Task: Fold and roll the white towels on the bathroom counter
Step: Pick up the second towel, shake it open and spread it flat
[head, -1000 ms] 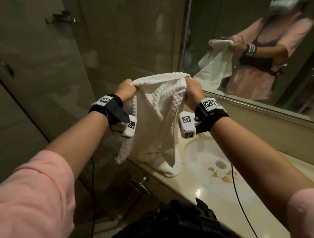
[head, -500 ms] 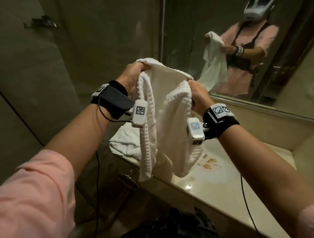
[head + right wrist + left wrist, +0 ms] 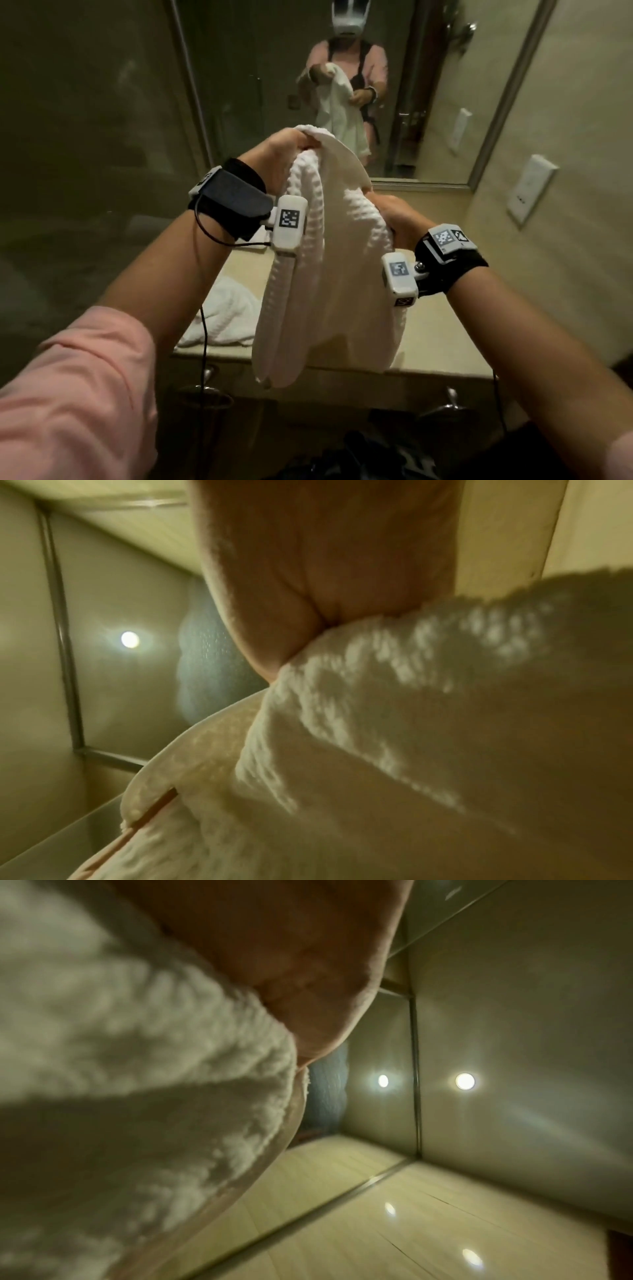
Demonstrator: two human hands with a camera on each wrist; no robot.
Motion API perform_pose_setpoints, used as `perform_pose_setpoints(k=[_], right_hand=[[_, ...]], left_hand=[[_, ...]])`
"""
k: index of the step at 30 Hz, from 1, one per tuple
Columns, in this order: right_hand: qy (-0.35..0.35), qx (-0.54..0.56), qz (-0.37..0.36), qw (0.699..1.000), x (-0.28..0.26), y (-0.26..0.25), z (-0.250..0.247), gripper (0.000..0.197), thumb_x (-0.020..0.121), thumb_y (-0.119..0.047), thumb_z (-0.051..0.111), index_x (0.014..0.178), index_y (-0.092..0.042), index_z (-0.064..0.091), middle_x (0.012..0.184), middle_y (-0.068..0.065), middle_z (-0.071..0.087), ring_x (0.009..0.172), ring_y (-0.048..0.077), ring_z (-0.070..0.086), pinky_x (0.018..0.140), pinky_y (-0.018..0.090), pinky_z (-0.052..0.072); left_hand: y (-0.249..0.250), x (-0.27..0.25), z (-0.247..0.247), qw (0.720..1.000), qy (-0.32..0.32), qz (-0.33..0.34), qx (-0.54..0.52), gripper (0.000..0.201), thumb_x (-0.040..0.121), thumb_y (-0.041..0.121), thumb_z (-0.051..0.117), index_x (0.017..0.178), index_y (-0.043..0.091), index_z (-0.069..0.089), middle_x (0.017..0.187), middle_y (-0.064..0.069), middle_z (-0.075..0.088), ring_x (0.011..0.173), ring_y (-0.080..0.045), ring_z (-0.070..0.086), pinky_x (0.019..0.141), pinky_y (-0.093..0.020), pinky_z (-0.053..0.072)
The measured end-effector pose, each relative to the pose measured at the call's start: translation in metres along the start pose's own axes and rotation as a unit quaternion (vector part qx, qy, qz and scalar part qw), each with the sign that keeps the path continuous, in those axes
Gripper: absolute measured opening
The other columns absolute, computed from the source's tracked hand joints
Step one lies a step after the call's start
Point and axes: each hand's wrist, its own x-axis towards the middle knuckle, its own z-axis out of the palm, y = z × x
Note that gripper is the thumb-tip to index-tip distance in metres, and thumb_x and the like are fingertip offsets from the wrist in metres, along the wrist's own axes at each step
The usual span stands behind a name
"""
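Note:
I hold a white waffle-weave towel point(image 3: 329, 291) in the air above the beige bathroom counter point(image 3: 442, 346). My left hand point(image 3: 284, 154) grips its top edge, high and further from me. My right hand point(image 3: 394, 216) grips the other part of the top edge, lower and nearer. The towel hangs doubled between them, its bottom reaching the counter's front edge. Both wrist views show the towel point(image 3: 137, 1096) point(image 3: 411, 723) bunched against each palm, blurred. A second white towel point(image 3: 226, 315) lies crumpled on the counter's left end.
A wall mirror point(image 3: 428, 102) behind the counter reflects me and the towel. A glass shower partition point(image 3: 85, 137) stands to the left. A wall socket plate point(image 3: 531, 188) is on the right wall. Metal knobs point(image 3: 448, 401) stick out below the counter front.
My view has swung right, from the sink toward the mirror. The left hand has risen and moved away; the right hand has dropped lower. The towel still hangs from both hands.

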Motion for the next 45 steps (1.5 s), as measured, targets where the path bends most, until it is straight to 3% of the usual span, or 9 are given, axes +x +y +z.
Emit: perform_pose_setpoints(k=[7, 11, 14, 19, 22, 28, 34, 39, 45], right_hand=[[0.115, 0.006, 0.018, 0.993, -0.072, 0.018, -0.043, 0.034, 0.097, -0.035, 0.053, 0.093, -0.003, 0.063, 0.069, 0.007, 0.071, 0.056, 0.015, 0.068, 0.050, 0.024, 0.053], [0.184, -0.004, 0.047, 0.982, -0.122, 0.031, -0.061, 0.036, 0.098, -0.036, 0.051, 0.098, -0.002, 0.064, 0.082, 0.012, 0.070, 0.067, 0.021, 0.068, 0.060, 0.029, 0.056], [0.236, -0.045, 0.068, 0.968, -0.151, 0.042, -0.077, 0.034, 0.095, -0.039, 0.054, 0.093, -0.007, 0.064, 0.086, 0.014, 0.067, 0.079, 0.026, 0.064, 0.070, 0.033, 0.051], [0.221, -0.063, 0.015, 0.973, -0.195, 0.039, -0.094, 0.010, 0.095, -0.011, 0.052, 0.100, -0.011, 0.061, 0.083, 0.000, 0.066, 0.072, 0.009, 0.061, 0.060, 0.020, 0.048], [0.212, -0.108, -0.051, 0.970, -0.207, 0.026, -0.098, 0.022, 0.089, 0.000, 0.056, 0.102, -0.017, 0.056, 0.091, 0.000, 0.061, 0.079, 0.008, 0.058, 0.061, 0.021, 0.043], [0.227, -0.218, -0.104, 0.944, -0.212, 0.018, -0.112, 0.032, 0.085, 0.006, 0.048, 0.111, -0.013, 0.048, 0.103, 0.011, 0.054, 0.094, 0.016, 0.050, 0.080, 0.032, 0.043], [0.265, -0.214, -0.113, 0.933, -0.211, 0.020, -0.132, 0.010, 0.086, -0.010, 0.060, 0.095, -0.008, 0.062, 0.084, 0.009, 0.062, 0.074, 0.017, 0.054, 0.066, 0.031, 0.042], [0.234, -0.176, -0.148, 0.945, -0.209, 0.022, -0.124, 0.014, 0.083, 0.002, 0.064, 0.078, -0.011, 0.067, 0.070, 0.003, 0.062, 0.054, 0.001, 0.053, 0.053, 0.016, 0.044], [0.282, -0.067, -0.145, 0.946, -0.213, 0.022, -0.121, 0.012, 0.087, -0.010, 0.067, 0.075, -0.013, 0.068, 0.060, -0.004, 0.068, 0.049, 0.002, 0.059, 0.050, 0.016, 0.049]], left_hand=[[-0.025, 0.007, 0.053, 0.989, -0.130, -0.066, -0.033, 0.031, 0.099, 0.016, 0.031, 0.088, 0.014, 0.060, 0.077, -0.005, 0.067, 0.075, -0.018, 0.064, 0.071, -0.028, 0.053], [-0.045, 0.006, 0.087, 0.976, -0.194, -0.076, -0.059, 0.029, 0.096, 0.008, 0.027, 0.096, 0.013, 0.056, 0.088, -0.006, 0.061, 0.082, -0.020, 0.062, 0.077, -0.031, 0.052], [-0.057, -0.005, 0.117, 0.961, -0.260, -0.077, -0.058, 0.032, 0.097, 0.005, 0.026, 0.088, 0.009, 0.056, 0.074, -0.006, 0.063, 0.067, -0.017, 0.066, 0.065, -0.023, 0.056], [-0.072, -0.024, 0.160, 0.926, -0.364, -0.096, -0.014, 0.026, 0.096, 0.004, 0.034, 0.091, 0.005, 0.059, 0.077, -0.009, 0.069, 0.071, -0.019, 0.069, 0.067, -0.025, 0.056], [-0.082, -0.035, 0.185, 0.883, -0.456, -0.103, 0.047, 0.017, 0.091, 0.006, 0.046, 0.098, 0.004, 0.062, 0.093, -0.015, 0.064, 0.083, -0.023, 0.065, 0.079, -0.034, 0.054], [-0.090, -0.025, 0.226, 0.908, -0.385, -0.116, 0.119, 0.024, 0.088, 0.011, 0.054, 0.108, 0.004, 0.063, 0.099, -0.019, 0.063, 0.087, -0.024, 0.063, 0.082, -0.035, 0.054], [-0.083, -0.026, 0.226, 0.885, -0.397, -0.129, 0.205, 0.026, 0.084, 0.009, 0.059, 0.110, 0.006, 0.059, 0.100, -0.014, 0.066, 0.079, -0.021, 0.065, 0.072, -0.029, 0.056], [-0.098, -0.027, 0.197, 0.842, -0.474, -0.115, 0.230, 0.033, 0.086, -0.005, 0.055, 0.116, 0.010, 0.057, 0.108, -0.012, 0.068, 0.093, -0.024, 0.067, 0.085, -0.037, 0.056], [-0.141, -0.025, 0.162, 0.820, -0.476, -0.118, 0.295, 0.049, 0.084, -0.014, 0.057, 0.130, 0.004, 0.050, 0.128, -0.016, 0.060, 0.116, -0.029, 0.058, 0.101, -0.043, 0.047]])
